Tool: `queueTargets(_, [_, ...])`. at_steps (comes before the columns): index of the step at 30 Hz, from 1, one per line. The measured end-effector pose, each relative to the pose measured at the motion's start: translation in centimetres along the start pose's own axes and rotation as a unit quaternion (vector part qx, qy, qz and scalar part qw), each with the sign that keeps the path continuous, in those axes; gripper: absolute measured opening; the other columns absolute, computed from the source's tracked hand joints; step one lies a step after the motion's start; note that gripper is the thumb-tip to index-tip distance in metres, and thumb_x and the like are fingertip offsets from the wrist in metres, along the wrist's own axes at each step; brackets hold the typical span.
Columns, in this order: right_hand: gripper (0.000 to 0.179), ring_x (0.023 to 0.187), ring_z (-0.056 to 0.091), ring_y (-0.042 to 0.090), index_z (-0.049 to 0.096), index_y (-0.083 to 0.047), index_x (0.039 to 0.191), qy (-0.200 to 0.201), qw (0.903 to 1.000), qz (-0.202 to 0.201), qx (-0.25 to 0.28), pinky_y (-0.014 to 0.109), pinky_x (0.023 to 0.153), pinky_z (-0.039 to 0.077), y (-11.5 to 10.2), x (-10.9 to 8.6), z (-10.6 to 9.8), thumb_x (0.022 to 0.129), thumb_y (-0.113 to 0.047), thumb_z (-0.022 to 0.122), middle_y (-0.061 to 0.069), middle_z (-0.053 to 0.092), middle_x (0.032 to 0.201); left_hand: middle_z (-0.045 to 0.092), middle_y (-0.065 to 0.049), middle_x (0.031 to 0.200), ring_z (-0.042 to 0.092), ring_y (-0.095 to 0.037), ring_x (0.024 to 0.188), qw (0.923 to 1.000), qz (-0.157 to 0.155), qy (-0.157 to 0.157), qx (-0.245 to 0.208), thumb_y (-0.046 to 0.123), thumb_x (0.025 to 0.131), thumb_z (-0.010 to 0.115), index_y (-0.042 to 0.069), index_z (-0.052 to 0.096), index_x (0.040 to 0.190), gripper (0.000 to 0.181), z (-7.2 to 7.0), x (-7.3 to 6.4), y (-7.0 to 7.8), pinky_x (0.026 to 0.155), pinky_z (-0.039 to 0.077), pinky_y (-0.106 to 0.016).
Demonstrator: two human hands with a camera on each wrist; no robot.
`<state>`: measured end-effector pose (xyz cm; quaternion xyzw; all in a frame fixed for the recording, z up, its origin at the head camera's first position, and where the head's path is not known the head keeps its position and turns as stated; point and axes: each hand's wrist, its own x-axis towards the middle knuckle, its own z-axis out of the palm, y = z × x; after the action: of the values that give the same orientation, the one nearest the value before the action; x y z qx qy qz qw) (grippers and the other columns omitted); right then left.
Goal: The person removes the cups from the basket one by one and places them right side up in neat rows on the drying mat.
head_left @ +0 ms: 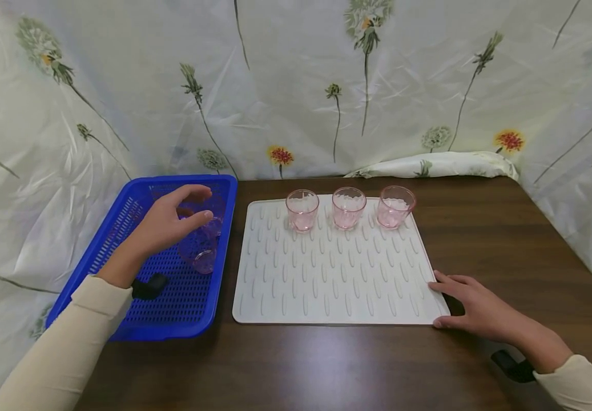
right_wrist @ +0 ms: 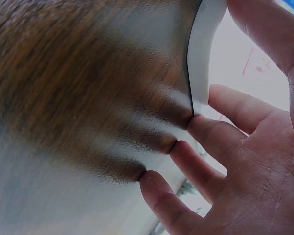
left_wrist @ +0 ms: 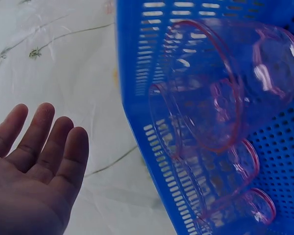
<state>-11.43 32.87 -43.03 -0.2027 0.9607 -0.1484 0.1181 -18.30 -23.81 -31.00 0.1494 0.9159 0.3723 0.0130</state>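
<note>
My left hand [head_left: 164,222] is over the blue plastic basket [head_left: 172,331], thumb and fingers apart with nothing between them. Inside lie several clear pink-rimmed glasses [left_wrist: 271,63], tipped on their sides; the hand partly hides them in the head view. To the right, a white ridged drying mat [head_left: 331,268] bears three pink glasses in a row along its far edge: a left one [head_left: 302,212], a middle one [head_left: 349,209] and a right one [head_left: 395,208]. My right hand [head_left: 486,308] rests by the mat's near right corner, its spread fingertips [right_wrist: 154,183] on the table and at the mat's edge.
Dark wooden table [head_left: 501,240] surrounds the mat. A flowered curtain [head_left: 285,85] hangs behind and at both sides, with a rolled fold of cloth [head_left: 439,165] lying along the back edge. The basket's raised walls stand just left of the mat.
</note>
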Motion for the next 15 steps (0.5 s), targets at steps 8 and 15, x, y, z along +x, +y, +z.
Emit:
queueTargets(8, [0.085,0.128,0.045,0.046,0.057,-0.003,0.138,-0.002,1.0,0.004,0.004,0.062,0.095,0.047,0.0,-0.1,0.2,0.074,-0.054,0.079,0.028,0.044,0.15,0.055,-0.019,0.142,0.052,-0.036,0.13,0.9999,0.008,0.007,0.009,0.027,0.098,0.062,0.005,0.049,0.14,0.049,-0.4,-0.8,-1.0,0.103,0.047,-0.056])
queueTargets(15, [0.084,0.128,0.045,0.046,0.057,-0.004,0.138,0.001,1.0,0.005,0.002,0.062,0.095,0.047,-0.1,0.0,0.1,0.074,-0.053,0.08,0.028,0.044,0.15,0.055,-0.02,0.141,0.054,-0.038,0.127,0.9996,-0.015,-0.001,0.023,0.029,0.098,0.062,0.005,0.05,0.14,0.05,-0.6,-1.6,-2.0,0.104,0.047,-0.057])
